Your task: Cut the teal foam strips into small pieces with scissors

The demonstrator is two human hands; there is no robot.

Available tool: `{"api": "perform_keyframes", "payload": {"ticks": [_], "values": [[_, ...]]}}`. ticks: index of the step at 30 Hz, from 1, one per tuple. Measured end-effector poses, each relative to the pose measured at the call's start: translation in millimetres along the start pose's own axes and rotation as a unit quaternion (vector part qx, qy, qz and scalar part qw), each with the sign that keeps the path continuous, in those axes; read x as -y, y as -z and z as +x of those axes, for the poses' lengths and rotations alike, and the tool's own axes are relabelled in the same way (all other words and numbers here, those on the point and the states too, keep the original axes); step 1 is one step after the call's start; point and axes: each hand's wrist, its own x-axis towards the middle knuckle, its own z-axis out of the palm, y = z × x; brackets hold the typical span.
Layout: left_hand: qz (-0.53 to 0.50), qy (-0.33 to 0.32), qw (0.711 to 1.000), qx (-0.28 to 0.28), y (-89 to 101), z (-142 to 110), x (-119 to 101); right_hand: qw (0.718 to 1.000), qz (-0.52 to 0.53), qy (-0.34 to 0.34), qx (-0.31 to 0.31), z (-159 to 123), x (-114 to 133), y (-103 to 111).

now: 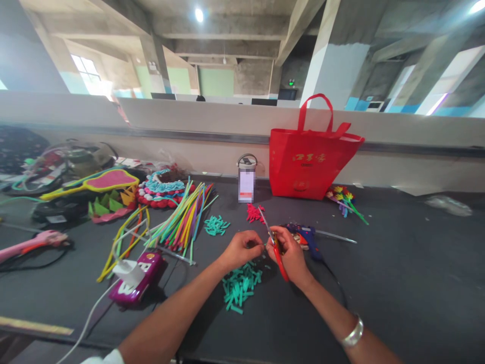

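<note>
Scissors (280, 261) in right hand (294, 257), broad tabletop (401, 263) rightward, edge (102, 346) seemingly apart

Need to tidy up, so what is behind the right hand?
Part of a dark blue glue gun, a pale stick at its right end, and something orange show there. Whatever the right hand itself covers cannot be seen.

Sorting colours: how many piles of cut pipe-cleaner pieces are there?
3: red pile beyond the left hand, small teal pile left of that, larger teal pile nearer; others may be hidden.
</note>
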Motion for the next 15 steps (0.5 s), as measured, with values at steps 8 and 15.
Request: {"api": "perform_keyframes", "payload": {"ticks": [8, 15], "values": [[0.013, 0.023, 1.0, -0.002, -2.5, -0.7, 2.3, 1.0, 0.007, -0.006, 0.017, -1.5, -1.5, -2.3], [-0.017, 0.02, 1.0, 0.002, 0.1, 0.0, -0.7, 1.0, 0.01, -0.01, 0.021, 1.0, -2.2, 1.2]]}}
